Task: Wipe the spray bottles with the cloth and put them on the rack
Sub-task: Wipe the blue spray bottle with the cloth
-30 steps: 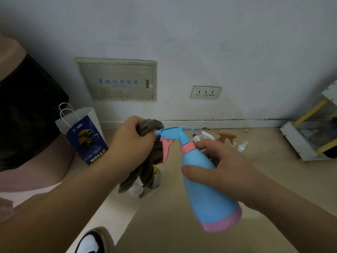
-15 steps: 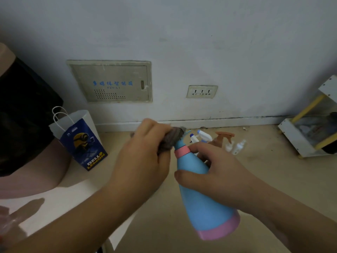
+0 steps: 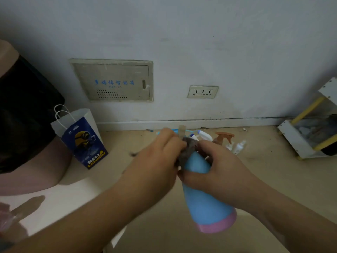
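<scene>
My right hand (image 3: 217,170) grips a light blue spray bottle (image 3: 202,198) with a pink base around its upper body, holding it tilted in the air. A grey-brown cloth (image 3: 189,147) covers the bottle's neck and spray head, and my left hand (image 3: 156,161) holds it there. Several other spray bottles (image 3: 218,140) lie on the floor by the skirting board, just beyond my hands. The white rack (image 3: 299,141) with yellow posts stands at the right edge, against the wall.
A blue and white paper bag (image 3: 82,139) stands on the floor at the left. Another person's leg and dark clothing (image 3: 27,125) fill the far left. A wall socket (image 3: 202,92) and a wall panel (image 3: 113,81) are ahead.
My left hand moved the cloth from beside the nozzle onto the top of the blue bottle, hiding the spray head and trigger. The bottle stayed in my right hand.
</scene>
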{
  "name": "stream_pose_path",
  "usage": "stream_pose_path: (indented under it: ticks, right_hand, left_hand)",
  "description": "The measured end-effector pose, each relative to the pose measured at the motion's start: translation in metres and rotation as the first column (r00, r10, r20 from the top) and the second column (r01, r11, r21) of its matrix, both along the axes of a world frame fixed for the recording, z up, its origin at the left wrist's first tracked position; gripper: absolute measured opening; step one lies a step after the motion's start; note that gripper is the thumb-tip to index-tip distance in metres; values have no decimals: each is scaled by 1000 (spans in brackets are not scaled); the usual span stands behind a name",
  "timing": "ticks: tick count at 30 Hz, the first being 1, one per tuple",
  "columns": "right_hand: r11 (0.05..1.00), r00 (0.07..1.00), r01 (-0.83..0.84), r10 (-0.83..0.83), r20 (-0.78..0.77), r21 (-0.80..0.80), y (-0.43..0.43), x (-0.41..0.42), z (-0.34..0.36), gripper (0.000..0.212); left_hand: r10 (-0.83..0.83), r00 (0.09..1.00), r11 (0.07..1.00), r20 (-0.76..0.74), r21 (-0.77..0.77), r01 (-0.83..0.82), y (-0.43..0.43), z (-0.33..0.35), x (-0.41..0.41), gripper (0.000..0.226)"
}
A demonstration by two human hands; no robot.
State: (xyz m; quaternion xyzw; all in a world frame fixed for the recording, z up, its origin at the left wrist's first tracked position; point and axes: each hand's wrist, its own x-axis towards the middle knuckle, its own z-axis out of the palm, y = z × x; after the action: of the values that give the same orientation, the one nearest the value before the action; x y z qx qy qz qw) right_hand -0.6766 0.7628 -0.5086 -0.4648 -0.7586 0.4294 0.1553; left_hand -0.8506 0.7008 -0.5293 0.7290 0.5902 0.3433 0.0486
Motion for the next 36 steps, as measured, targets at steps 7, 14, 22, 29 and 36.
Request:
stream_pose_path:
  ticks: [7, 14, 22, 29, 36]
  right_hand:
    - [999, 999, -37, 37, 12, -26, 1, 0, -1, 27]
    - [998, 999, -43, 43, -16, -55, 7, 1, 4, 28]
    - [993, 998, -19, 12, -58, -117, 10, 5, 10, 27]
    - [985, 988, 97, -113, -105, -145, 21, 17, 11, 33]
    - [980, 984, 18, -53, -170, -199, 21, 17, 7, 34]
  left_hand:
    - [-104, 992, 994, -68, -50, 101, -6, 1, 8, 39]
    - [-78, 996, 997, -37, -24, 77, -7, 3, 15, 38]
    - [-2, 998, 1000, -68, 3, 2, -4, -4, 8, 50]
    - [-98, 995, 990, 38, -99, 101, -16, -16, -2, 18]
    - [201, 922, 970, 331, -200, -139, -12, -8, 0, 9]
